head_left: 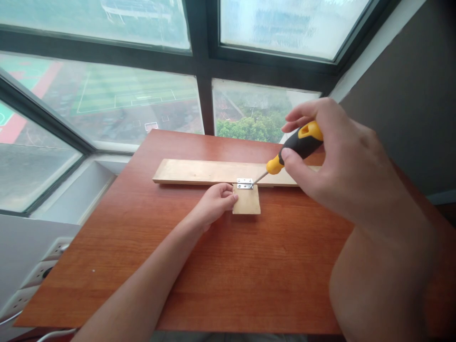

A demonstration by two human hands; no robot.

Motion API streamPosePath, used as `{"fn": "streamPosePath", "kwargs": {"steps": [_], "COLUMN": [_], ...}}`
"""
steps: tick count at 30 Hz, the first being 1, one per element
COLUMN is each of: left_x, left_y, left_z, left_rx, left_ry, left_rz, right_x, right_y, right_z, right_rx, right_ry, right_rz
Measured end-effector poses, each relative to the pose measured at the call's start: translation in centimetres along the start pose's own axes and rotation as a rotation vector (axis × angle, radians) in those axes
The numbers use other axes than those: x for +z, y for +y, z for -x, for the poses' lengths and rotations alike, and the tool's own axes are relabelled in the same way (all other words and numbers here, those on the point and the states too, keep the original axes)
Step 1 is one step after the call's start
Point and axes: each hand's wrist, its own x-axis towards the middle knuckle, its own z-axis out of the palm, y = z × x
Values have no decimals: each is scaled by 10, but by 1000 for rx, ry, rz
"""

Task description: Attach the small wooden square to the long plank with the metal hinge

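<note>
A yellow and black screwdriver [298, 145] is in my right hand [338, 156], its handle tilted up to the right. The tip meets the right end of a small silver hinge [245, 183]. One leaf of the hinge lies on a long pale wooden board [199, 172], the other on a small square wooden piece [246, 202]. My left hand [218, 202] grips the left edge of the small piece, thumb on top and fingers curled at its side. The right end of the long board is hidden behind my right hand.
The boards rest on a reddish-brown wooden table [228, 266]. Behind it stand windows with dark frames [204, 61]. White power sockets [37, 275] line the wall at the lower left, with a cable [57, 334] below. A grey wall [409, 95] rises on the right.
</note>
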Motion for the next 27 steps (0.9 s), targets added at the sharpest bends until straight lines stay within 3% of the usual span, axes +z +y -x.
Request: {"fn": "streamPosePath", "kwargs": {"steps": [4,10,16,22,27], "left_x": [0,1,-1,-1,-1], "left_y": [-1,1,-2,-1,-2], "left_z": [0,1,0,0,0], "left_rx": [8,3,14,1,1], "left_ry": [-4,-16,-12,-28,-15], "left_rz": [-1,34,-14,13,1], "right_x": [0,13,11,17,12], "right_y": [-7,-6,-6,-2,-1], "right_z": [1,-4,-5,-5,-5], "right_rx": [-71,50,-6,111,41], "right_ry": [-71,52,6,116,56], "right_rz": [-125,57,-88,102,-79]}}
